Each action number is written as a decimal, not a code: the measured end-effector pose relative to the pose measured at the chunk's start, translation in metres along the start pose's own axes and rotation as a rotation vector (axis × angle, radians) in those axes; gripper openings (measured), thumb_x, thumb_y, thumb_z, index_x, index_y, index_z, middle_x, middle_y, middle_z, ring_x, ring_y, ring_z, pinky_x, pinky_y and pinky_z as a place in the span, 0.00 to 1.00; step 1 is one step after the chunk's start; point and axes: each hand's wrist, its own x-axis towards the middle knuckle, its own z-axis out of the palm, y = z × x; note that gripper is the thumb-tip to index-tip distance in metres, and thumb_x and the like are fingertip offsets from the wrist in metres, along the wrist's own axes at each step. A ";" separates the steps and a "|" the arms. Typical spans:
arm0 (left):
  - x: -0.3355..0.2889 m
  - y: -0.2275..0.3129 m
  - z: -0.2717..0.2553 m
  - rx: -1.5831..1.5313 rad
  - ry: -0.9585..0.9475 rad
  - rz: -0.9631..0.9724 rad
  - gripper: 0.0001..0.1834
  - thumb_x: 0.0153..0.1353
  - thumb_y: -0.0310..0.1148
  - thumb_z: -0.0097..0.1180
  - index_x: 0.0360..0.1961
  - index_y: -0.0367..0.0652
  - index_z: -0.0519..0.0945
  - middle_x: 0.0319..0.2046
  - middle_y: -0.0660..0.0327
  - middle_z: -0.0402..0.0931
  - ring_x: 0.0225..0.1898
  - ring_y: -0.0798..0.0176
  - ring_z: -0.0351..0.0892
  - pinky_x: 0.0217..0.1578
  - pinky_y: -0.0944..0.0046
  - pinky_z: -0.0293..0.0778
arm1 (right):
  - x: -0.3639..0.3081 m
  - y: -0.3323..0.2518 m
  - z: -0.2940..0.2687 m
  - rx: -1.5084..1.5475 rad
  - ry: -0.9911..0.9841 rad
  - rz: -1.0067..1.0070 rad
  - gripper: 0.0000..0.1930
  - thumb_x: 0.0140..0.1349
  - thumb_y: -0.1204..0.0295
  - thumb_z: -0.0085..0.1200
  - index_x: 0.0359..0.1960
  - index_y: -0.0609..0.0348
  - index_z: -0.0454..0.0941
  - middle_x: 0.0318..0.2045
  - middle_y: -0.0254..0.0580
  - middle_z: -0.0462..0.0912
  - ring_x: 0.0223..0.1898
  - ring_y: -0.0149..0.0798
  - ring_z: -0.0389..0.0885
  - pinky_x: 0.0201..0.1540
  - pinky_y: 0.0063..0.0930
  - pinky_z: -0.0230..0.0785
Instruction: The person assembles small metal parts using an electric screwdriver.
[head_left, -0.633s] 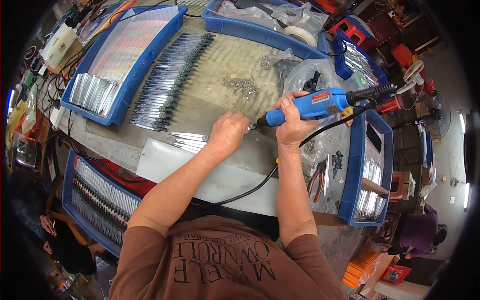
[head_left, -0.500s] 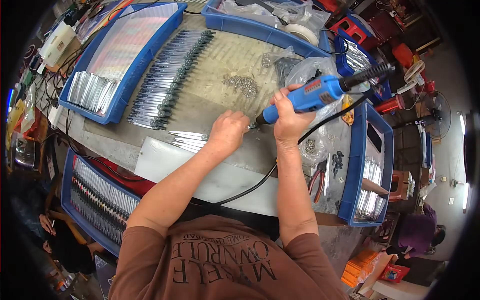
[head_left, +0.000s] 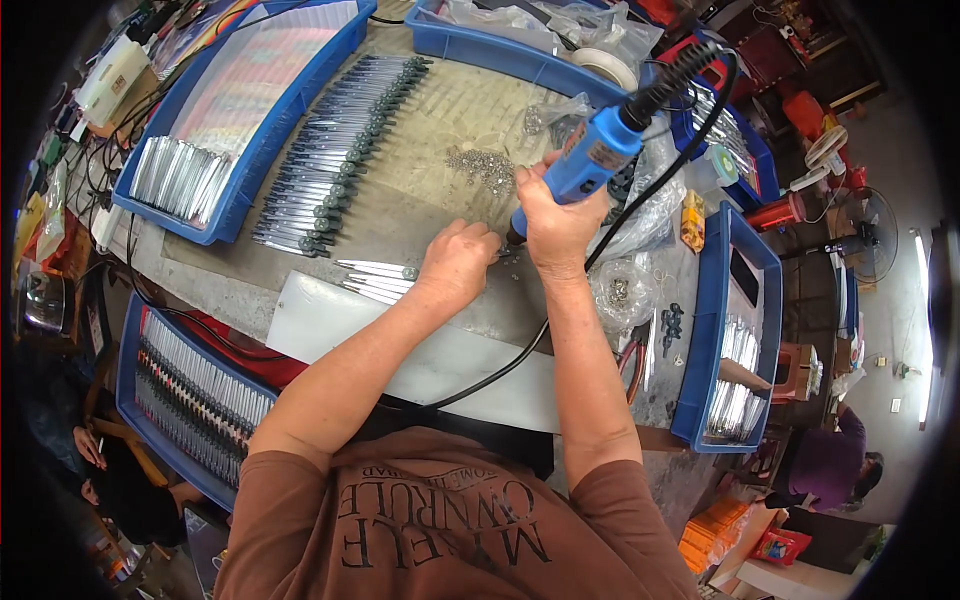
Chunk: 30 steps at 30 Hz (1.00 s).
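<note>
My right hand (head_left: 562, 222) is wrapped round a blue electric screwdriver (head_left: 592, 158), which leans with its corded end up and to the right. Its dark tip points down at the worktop beside my left hand (head_left: 458, 262). The fingers of that hand are pinched together at the tip, and whatever they hold is mostly hidden. Just left of this hand lie several slim silver pen-like pieces (head_left: 375, 280). A heap of small metal screws (head_left: 485, 170) sits beyond both hands. Farther left runs a long row of silver pen-like pieces with dark ends (head_left: 340, 160).
Blue trays of silver pieces stand at the left (head_left: 222, 238) and right (head_left: 690, 420); another tray (head_left: 160, 425) sits lower left. A black cord (head_left: 500, 372) crosses a white board (head_left: 320, 318). Red-handled pliers (head_left: 638, 370) and small dark parts (head_left: 671, 328) lie right. Other people are nearby.
The screwdriver has swung from leaning far right to more upright, and my right hand has shifted slightly left with it. My left hand stays in place.
</note>
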 end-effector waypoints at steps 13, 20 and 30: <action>-0.004 0.000 -0.004 0.201 -0.023 0.180 0.04 0.44 0.23 0.48 0.25 0.39 0.70 0.27 0.55 0.68 0.33 0.52 0.68 0.33 0.58 0.69 | -0.027 -0.025 -0.041 0.503 0.293 -0.033 0.19 0.43 0.81 0.50 0.40 0.65 0.62 0.23 0.43 0.69 0.22 0.36 0.70 0.30 0.30 0.65; -0.005 -0.019 -0.045 0.152 0.045 0.155 0.05 0.42 0.23 0.49 0.24 0.38 0.69 0.27 0.54 0.68 0.33 0.52 0.70 0.32 0.57 0.70 | -0.026 -0.007 -0.061 0.610 0.310 -0.033 0.19 0.43 0.80 0.50 0.39 0.67 0.61 0.25 0.45 0.68 0.20 0.36 0.69 0.29 0.29 0.65; -0.045 -0.062 -0.079 0.234 -0.065 0.147 0.05 0.45 0.25 0.49 0.26 0.39 0.71 0.27 0.56 0.69 0.34 0.53 0.70 0.33 0.58 0.68 | -0.026 -0.007 -0.051 0.579 0.370 0.001 0.19 0.43 0.79 0.51 0.39 0.70 0.62 0.24 0.44 0.70 0.20 0.35 0.70 0.28 0.29 0.65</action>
